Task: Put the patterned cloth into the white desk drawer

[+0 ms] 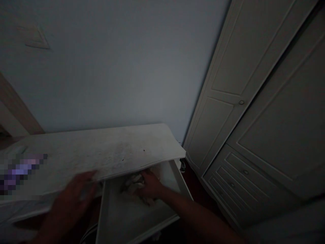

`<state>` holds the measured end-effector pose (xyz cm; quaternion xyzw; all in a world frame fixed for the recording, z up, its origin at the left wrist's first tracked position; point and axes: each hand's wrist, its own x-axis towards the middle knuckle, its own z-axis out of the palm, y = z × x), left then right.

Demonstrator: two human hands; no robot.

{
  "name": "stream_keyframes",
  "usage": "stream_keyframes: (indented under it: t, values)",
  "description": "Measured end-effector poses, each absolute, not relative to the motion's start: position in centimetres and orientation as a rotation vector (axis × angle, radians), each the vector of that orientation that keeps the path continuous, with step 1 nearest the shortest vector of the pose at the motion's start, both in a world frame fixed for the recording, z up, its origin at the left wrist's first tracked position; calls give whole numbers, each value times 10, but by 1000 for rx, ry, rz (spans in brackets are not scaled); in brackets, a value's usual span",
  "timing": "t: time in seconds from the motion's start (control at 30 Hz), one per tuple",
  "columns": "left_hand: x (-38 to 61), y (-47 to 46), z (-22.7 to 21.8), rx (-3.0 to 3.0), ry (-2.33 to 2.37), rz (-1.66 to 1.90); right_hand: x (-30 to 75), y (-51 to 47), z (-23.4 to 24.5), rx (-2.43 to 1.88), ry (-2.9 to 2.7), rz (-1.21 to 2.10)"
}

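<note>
My right hand (149, 184) reaches into a pulled-out white drawer (122, 220), its fingers closed on a crumpled cloth (134, 181) with light and dark patches. Part of the cloth is hidden under the hand, and dim light blurs its outline. Left of the drawer, my left hand (76, 193) hovers near the front edge of the white tabletop (101, 145). It is smeared by motion, but thumb and fingers stand apart with nothing seen between them.
Small dark specks and smudges mark the tabletop. A pixelated purple patch (22, 171) covers something at its left end. White wardrobe doors (228, 84) and wardrobe drawers (238, 183) stand at the right. Behind is a grey-blue wall (122, 67) with a switch plate (33, 35).
</note>
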<state>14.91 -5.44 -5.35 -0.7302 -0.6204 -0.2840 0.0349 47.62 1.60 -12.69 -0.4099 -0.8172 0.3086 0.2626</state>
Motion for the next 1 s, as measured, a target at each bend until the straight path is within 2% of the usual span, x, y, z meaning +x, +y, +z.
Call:
stream_keyframes:
  t: [0.1, 0.23, 0.33, 0.53, 0.73, 1.0]
  values:
    - [221, -69, -90, -2863, -1400, -567, 464, 13, -116, -858, -2328, 957]
    - [270, -57, -115, -2826, -1622, -92, 509, -28, -96, -1026, -2427, 848]
    - [283, -36, -123, -2821, -1672, 73, 553, -80, -99, -1216, -2519, 650]
    - [346, 0, -134, -2983, -1282, -35, 565, -127, -147, -1306, -2701, 321]
    - [433, 11, -131, -3142, -1045, -145, 549, -119, -171, -1364, -2557, 286]
    - [405, 35, -124, -2912, -1554, -274, 541, -122, -157, -1530, -2569, 346]
